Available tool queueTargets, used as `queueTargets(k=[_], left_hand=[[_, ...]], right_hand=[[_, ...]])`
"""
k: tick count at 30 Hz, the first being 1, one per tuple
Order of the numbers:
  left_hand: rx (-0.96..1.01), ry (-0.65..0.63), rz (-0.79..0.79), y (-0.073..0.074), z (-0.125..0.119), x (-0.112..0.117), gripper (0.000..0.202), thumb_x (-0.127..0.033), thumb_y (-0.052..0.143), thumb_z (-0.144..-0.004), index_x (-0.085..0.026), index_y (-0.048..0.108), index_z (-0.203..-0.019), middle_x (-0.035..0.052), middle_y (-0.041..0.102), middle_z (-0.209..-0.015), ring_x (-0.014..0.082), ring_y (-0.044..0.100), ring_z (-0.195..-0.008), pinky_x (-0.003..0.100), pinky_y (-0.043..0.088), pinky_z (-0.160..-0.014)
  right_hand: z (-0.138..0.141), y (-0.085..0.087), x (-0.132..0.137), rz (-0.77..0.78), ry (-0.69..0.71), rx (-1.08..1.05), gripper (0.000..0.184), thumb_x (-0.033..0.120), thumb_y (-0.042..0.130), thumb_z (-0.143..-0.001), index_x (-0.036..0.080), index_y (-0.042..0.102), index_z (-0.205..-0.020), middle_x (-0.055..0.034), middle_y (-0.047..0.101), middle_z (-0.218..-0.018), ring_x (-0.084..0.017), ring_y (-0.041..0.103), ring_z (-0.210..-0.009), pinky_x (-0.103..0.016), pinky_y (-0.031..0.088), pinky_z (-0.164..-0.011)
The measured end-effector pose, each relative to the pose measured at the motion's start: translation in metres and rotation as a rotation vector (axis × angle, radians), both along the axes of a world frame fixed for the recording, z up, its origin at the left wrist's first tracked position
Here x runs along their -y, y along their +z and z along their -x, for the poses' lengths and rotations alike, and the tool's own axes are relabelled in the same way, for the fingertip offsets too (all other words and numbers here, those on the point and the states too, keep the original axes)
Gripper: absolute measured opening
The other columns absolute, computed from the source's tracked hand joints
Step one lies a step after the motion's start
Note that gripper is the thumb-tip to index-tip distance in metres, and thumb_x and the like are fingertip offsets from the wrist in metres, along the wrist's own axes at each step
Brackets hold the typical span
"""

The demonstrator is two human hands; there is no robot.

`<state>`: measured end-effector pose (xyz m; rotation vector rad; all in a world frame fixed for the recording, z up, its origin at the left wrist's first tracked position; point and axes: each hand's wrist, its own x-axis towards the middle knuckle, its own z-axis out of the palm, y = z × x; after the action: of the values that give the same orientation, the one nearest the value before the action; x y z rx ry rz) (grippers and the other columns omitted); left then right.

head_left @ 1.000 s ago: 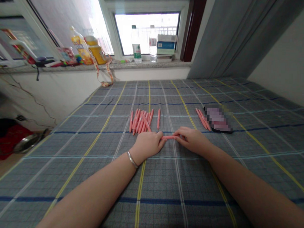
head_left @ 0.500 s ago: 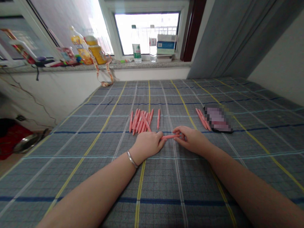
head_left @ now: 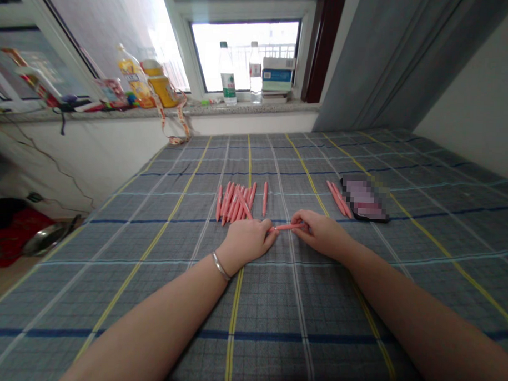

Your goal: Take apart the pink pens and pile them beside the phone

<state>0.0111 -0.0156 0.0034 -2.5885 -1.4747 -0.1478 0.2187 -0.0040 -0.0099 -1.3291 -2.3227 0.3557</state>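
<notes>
- Your left hand [head_left: 250, 238] is closed in a pinch, its grip grasping one end of a slim pink pen [head_left: 289, 227].
- Your right hand [head_left: 321, 232] pinches the other end between thumb and fingers, so both ends are partly hidden from you.
- That pen lies crosswise between your hands, low over the grey cloth [head_left: 267, 302] checked in yellow, white and blue.
- Just beyond your left hand you have a loose pile of similar pink pens [head_left: 237, 206], one slanting across the others; you cannot tell whether your knuckles touch it.
- A single pink pen [head_left: 265, 199] lies apart, just right of that pile.
- Beyond your right hand, two pink pens [head_left: 341, 200] lie side by side, next to a dark-edged flat phone-like device [head_left: 366, 200] with a blurred face.
</notes>
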Motion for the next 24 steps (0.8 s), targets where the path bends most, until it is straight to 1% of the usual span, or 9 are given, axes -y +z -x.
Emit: queueTargets(k=[5, 7, 10, 13, 17, 21, 24], left_hand=[[0.025, 0.048, 0.029, 0.004, 0.001, 0.001, 0.062, -0.061, 0.019, -0.085, -0.019, 0.064, -0.079, 0.0080, 0.065, -0.067, 0.0236, 0.062, -0.065, 0.028, 0.041, -0.053], [0.040, 0.076, 0.038, 0.004, 0.001, 0.001, 0.067, -0.064, 0.017, -0.084, -0.018, 0.065, -0.076, 0.0087, 0.064, -0.065, 0.0231, 0.062, -0.065, 0.028, 0.041, -0.054], [0.056, 0.098, 0.043, 0.005, 0.001, 0.000, 0.071, -0.066, 0.014, -0.083, -0.019, 0.068, -0.077, 0.0091, 0.064, -0.065, 0.0224, 0.062, -0.065, 0.027, 0.040, -0.054], [0.061, 0.102, 0.051, 0.005, 0.001, 0.000, 0.071, -0.066, 0.015, -0.083, -0.019, 0.068, -0.079, 0.0093, 0.065, -0.066, 0.0217, 0.062, -0.065, 0.026, 0.038, -0.054], [0.063, 0.125, 0.059, 0.005, 0.000, 0.000, 0.071, -0.065, 0.016, -0.084, -0.018, 0.069, -0.078, 0.0093, 0.065, -0.065, 0.0209, 0.062, -0.066, 0.026, 0.038, -0.054], [0.057, 0.134, 0.044, 0.004, 0.000, -0.001, 0.069, -0.062, 0.015, -0.086, -0.020, 0.069, -0.076, 0.0092, 0.065, -0.066, 0.0226, 0.062, -0.067, 0.027, 0.039, -0.054], [0.048, 0.131, 0.049, 0.004, 0.001, -0.002, 0.068, -0.061, 0.015, -0.086, -0.020, 0.069, -0.076, 0.0091, 0.065, -0.066, 0.0229, 0.062, -0.066, 0.028, 0.040, -0.054]], right_hand=[[0.002, 0.001, 0.001, 0.030, 0.011, -0.078, 0.010, 0.026, 0.052, -0.078, 0.020, 0.053, -0.086, -0.0002, 0.057, -0.075, -0.013, 0.051, -0.063, -0.025, 0.036, -0.057], [0.004, 0.000, 0.001, 0.098, 0.032, -0.176, 0.011, 0.028, 0.052, -0.079, 0.019, 0.051, -0.085, 0.0005, 0.055, -0.072, -0.012, 0.049, -0.060, -0.024, 0.036, -0.056], [0.007, -0.003, 0.001, 0.220, 0.067, -0.385, 0.013, 0.032, 0.050, -0.080, 0.019, 0.047, -0.084, 0.0017, 0.052, -0.067, -0.011, 0.047, -0.056, -0.024, 0.035, -0.052], [0.008, -0.005, -0.001, 0.273, 0.061, -0.507, 0.013, 0.033, 0.048, -0.080, 0.020, 0.046, -0.082, 0.0031, 0.048, -0.063, -0.010, 0.044, -0.053, -0.023, 0.033, -0.048], [0.008, -0.006, -0.004, 0.315, -0.005, -0.617, 0.016, 0.036, 0.047, -0.081, 0.020, 0.046, -0.079, 0.0049, 0.042, -0.058, -0.009, 0.038, -0.047, -0.023, 0.030, -0.044], [0.006, -0.008, -0.009, 0.371, -0.116, -0.778, 0.020, 0.040, 0.048, -0.078, 0.021, 0.043, -0.075, 0.0083, 0.035, -0.048, -0.008, 0.032, -0.040, -0.023, 0.025, -0.040], [0.005, -0.011, -0.013, 0.413, -0.195, -0.864, 0.021, 0.042, 0.050, -0.076, 0.023, 0.041, -0.074, 0.0093, 0.033, -0.045, -0.008, 0.030, -0.038, -0.023, 0.023, -0.038]])
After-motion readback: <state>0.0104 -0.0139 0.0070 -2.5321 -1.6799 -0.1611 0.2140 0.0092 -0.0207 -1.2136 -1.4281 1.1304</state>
